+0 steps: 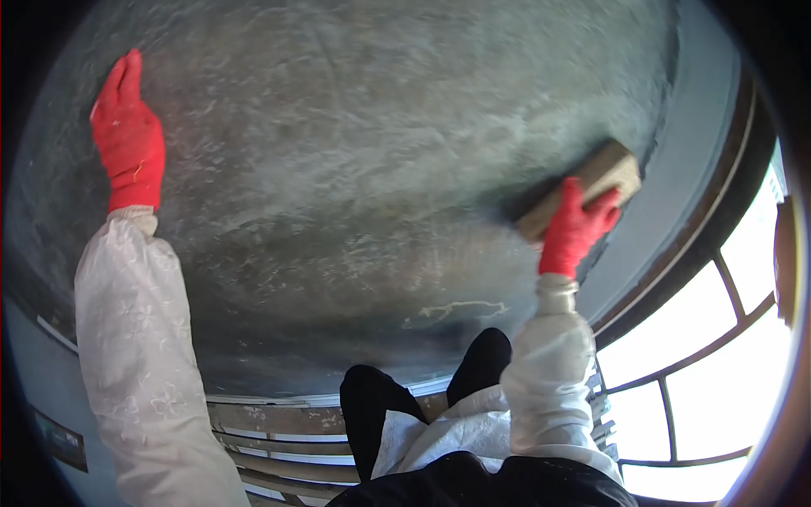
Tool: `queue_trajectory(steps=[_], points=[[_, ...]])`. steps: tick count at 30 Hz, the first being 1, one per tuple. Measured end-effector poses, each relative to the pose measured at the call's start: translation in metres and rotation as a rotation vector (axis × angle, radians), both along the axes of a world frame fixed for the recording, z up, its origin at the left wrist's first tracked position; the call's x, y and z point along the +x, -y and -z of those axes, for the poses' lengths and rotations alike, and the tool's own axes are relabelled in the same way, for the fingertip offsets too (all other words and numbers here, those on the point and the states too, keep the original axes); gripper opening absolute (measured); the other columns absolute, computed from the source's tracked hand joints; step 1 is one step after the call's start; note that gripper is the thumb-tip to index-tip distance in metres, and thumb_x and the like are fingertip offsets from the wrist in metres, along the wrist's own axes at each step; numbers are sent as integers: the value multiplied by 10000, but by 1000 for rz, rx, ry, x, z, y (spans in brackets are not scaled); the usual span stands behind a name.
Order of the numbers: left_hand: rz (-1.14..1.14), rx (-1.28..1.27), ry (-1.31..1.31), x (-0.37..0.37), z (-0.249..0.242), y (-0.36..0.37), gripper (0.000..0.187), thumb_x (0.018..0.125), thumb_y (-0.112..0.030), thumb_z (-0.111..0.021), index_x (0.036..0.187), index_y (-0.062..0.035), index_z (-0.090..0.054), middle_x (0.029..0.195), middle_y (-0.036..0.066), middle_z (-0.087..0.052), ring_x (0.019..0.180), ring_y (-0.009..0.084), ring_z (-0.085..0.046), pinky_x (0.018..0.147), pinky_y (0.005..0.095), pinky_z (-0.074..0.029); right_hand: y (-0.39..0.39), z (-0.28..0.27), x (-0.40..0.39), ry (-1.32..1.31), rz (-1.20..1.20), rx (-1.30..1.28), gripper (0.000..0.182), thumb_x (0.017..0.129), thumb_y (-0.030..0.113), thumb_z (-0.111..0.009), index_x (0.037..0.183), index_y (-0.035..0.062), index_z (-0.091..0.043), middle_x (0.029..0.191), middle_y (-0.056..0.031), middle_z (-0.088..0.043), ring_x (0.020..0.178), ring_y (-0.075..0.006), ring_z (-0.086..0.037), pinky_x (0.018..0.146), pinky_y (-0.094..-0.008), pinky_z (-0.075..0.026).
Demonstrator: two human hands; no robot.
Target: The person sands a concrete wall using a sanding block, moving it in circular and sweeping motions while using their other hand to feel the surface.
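Observation:
My left hand, in a red glove, rests at the left side of a broad grey, streaky surface, its fingers stretched out and holding nothing. On the right, my right hand, also red-gloved, grips a tan rectangular block. The block lies slanted against the grey surface near its right border, and is slightly blurred by motion. Its underside is hidden. A pale squiggly mark shows on the lower part of the surface, left of my right hand.
A smooth grey band borders the surface on the right, and beyond it are bright window panes. Below are my dark-clothed legs and pale slats. A small framed panel is at lower left.

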State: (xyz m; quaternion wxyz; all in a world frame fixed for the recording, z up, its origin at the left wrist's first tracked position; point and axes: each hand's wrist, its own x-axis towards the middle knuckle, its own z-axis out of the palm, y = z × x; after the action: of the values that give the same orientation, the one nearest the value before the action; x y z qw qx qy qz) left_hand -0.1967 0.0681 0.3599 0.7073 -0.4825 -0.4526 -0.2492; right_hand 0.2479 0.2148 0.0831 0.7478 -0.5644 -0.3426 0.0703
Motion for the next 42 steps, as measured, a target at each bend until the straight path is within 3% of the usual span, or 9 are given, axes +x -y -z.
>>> queue_trajectory(steps=[3, 8, 12, 16, 20, 24, 30, 37, 42], points=[[-62, 21, 24, 7, 5, -4, 610, 817, 24, -507, 1403, -144, -495, 1407, 103, -505, 1241, 301, -519, 1022, 419, -411, 37, 39, -72, 444, 37, 367, 812, 686, 277, -833, 1360, 17, -464, 1289, -310, -471, 1200, -519, -434, 966, -577, -395], [-141, 39, 97, 46, 14, -3, 634, 833, -18, -514, 1450, -129, -426, 1456, 178, -428, 1282, 362, -471, 1041, 434, -396, 76, 94, -139, 986, -295, 803, 332, 615, 182, -704, 940, 216, -644, 868, -122, -480, 767, -295, -510, 592, -415, -391], [-20, -136, -77, 63, -6, 0, 509, 950, -133, -484, 1451, -81, -408, 1457, 182, -421, 1298, 365, -452, 1059, 435, -380, 60, 79, -54, 816, -243, 458, 382, 591, 182, -707, 964, 226, -641, 906, -103, -494, 816, -311, -520, 706, -458, -436], [51, -169, -46, 67, -12, -28, 453, 1021, -194, -410, 1448, -45, -397, 1445, 199, -428, 1299, 372, -444, 1072, 445, -360, -8, 100, 34, 394, 56, 83, 946, 687, 346, -822, 1464, 80, -353, 1475, -362, -225, 1277, -544, -362, 1041, -559, -345], [-12, -43, -168, 57, -6, -57, 451, 1031, -203, -385, 1449, -37, -393, 1443, 209, -429, 1305, 388, -430, 1072, 460, -347, -28, 85, 74, 32, 111, -89, 965, 679, 348, -822, 1482, 102, -348, 1467, -356, -245, 1307, -538, -328, 1069, -545, -316], [-3, -98, -215, 48, -5, -54, 455, 1036, -200, -375, 1454, -21, -381, 1457, 220, -407, 1311, 403, -416, 1070, 469, -344, 40, 84, -29, 281, -127, 119, 915, 609, 264, -841, 1426, 136, -449, 1464, -349, -258, 1298, -531, -351, 1050, -553, -341], [-61, -141, -227, 65, -7, -43, 457, 1029, -176, -395, 1456, -13, -374, 1464, 226, -396, 1315, 402, -411, 1075, 477, -341, 51, 118, -74, 904, -315, 582, 483, 718, 141, -692, 1160, 328, -635, 1166, -82, -499, 1003, -344, -553, 876, -512, -512], [-21, -167, -238, 74, -6, -38, 448, 1028, -165, -401, 1437, 17, -389, 1460, 214, -414, 1331, 387, -405, 1096, 465, -327, -39, 97, 61, -93, 94, 1, 918, 687, 276, -798, 1473, 101, -358, 1487, -329, -243, 1317, -512, -325, 1071, -535, -308], [-3, -149, -190, 72, -4, -40, 431, 1012, -121, -410, 1419, 20, -411, 1443, 219, -426, 1311, 398, -422, 1073, 475, -351, 2, 73, -1, 160, 41, 147, 925, 656, 282, -831, 1457, 120, -398, 1462, -357, -254, 1304, -530, -330, 1064, -547, -316]])
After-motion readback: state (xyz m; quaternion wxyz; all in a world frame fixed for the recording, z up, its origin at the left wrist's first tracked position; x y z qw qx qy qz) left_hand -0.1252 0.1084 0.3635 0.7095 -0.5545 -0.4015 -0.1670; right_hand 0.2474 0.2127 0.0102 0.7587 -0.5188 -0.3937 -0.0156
